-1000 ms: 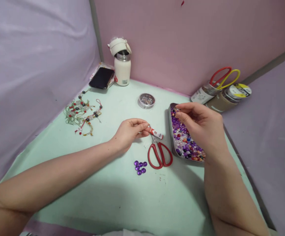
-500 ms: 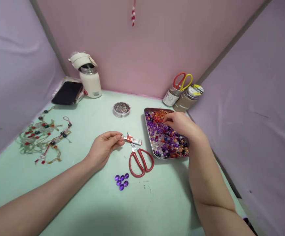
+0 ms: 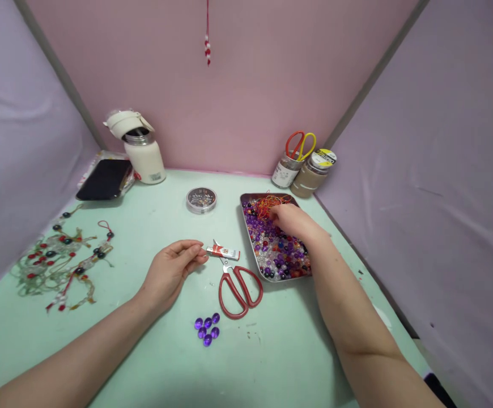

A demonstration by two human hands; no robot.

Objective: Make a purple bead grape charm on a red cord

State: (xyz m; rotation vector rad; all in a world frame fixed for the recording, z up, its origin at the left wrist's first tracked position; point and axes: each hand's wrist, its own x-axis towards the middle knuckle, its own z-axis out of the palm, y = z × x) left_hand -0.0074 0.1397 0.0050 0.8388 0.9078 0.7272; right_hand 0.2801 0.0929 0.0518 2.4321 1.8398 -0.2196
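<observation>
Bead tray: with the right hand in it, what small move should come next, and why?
Probably pinch one bead: the right hand is fingers-down among the beads in the bead tray, and the left hand sits by the red-and-white tube.

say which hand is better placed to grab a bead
Right: the right hand lies on the beads in the tray; the left hand is outside it, pinching a small tube.
</observation>
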